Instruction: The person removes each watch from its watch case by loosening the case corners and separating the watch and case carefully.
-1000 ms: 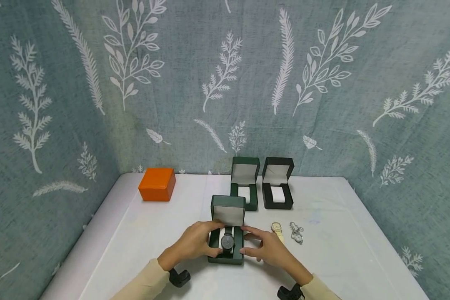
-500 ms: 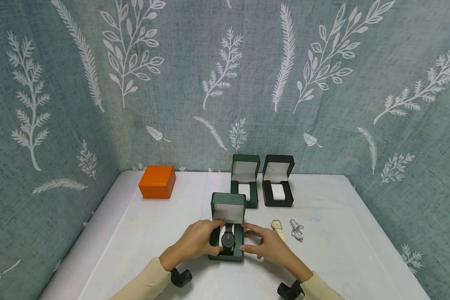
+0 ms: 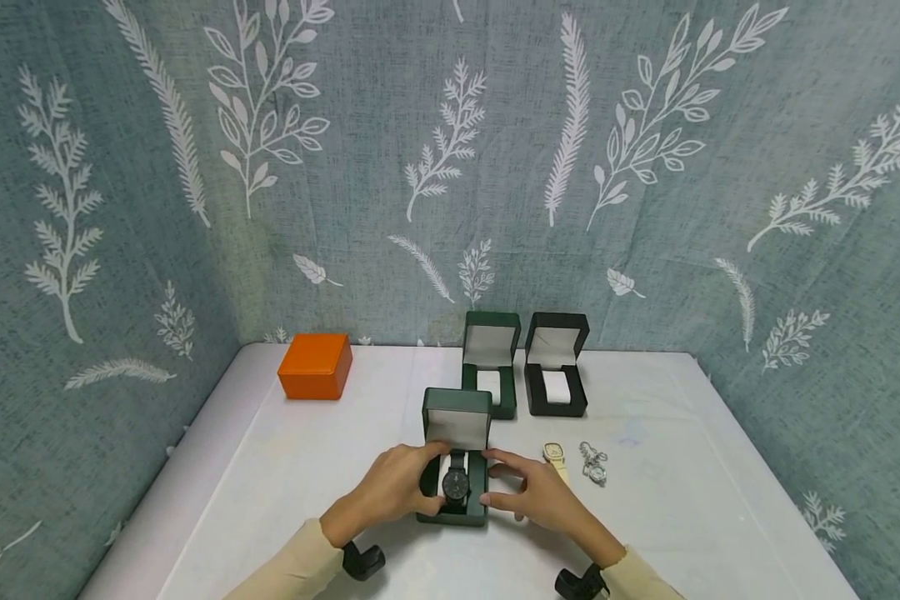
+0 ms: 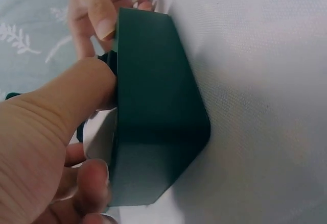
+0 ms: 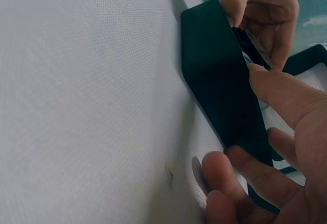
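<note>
A dark green watch box (image 3: pixel 456 517) stands with its lid up in front of me. In it a black wristwatch (image 3: pixel 456 485) with a round dark dial lies on a white cushion (image 3: pixel 444 468). My left hand (image 3: pixel 392 485) reaches over the box's left rim; its thumb and curled fingers grip the watch and cushion at the two ends. On the opposite side, my right hand (image 3: pixel 534 490) holds the box by its right wall. Its thumb (image 5: pixel 276 89) rests on the rim, and other fingers touch the outer side. The cushion's underside is hidden.
Behind stand a second green box (image 3: pixel 506 400) and a black box (image 3: pixel 557 410), both with lids up and white cushions inside. A closed orange box (image 3: pixel 315 371) sits back left. A pale yellow watch (image 3: pixel 553 454) and a silver watch (image 3: pixel 595 468) lie to the right.
Both hands stay in place at the green box, and the watch stays in it. Only the head view shifts slightly up and down.
</note>
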`<state>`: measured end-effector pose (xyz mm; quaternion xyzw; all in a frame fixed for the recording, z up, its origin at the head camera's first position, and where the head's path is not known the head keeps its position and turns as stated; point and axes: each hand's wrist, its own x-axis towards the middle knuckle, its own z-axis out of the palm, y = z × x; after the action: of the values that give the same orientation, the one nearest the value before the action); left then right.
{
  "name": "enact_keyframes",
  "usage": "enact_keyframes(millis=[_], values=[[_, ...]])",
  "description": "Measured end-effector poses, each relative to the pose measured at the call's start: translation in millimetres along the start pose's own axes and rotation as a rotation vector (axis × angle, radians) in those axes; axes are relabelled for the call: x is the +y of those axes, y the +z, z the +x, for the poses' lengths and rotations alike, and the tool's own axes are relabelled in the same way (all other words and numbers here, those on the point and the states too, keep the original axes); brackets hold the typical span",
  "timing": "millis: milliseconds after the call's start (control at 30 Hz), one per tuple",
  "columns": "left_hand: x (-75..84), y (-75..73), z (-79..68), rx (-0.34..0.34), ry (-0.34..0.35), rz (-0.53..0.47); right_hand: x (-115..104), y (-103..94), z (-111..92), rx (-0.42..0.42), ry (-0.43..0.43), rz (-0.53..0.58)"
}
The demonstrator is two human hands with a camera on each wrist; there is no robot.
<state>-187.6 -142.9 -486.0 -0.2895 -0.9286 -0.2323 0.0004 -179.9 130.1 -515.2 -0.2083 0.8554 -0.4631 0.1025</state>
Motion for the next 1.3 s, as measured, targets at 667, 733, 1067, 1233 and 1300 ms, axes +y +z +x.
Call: enact_keyframes(millis=[667, 733, 1067, 1233, 1300], values=[[16.2, -3.9, 9.2, -0.025, -0.002, 0.03, 1, 2.3, 2, -0.005, 0.02, 0.004], [14.9, -3.2, 9.4, -0.035, -0.005, 0.0, 1, 2.2, 1, -0.005, 0.025, 0.003], [10.6, 1.2, 3.4, 0.017, 0.037, -0.058, 2, 3.3, -1, -0.001, 0.002, 0.008], [9.9, 2.4, 1.8, 0.074, 0.06, -0.045, 3, 3.4, -1, 0.001, 0.002, -0.003], [9.7, 2.3, 1.9, 0.085, 0.059, -0.044, 3, 3.9, -1, 0.001, 0.004, -0.001]])
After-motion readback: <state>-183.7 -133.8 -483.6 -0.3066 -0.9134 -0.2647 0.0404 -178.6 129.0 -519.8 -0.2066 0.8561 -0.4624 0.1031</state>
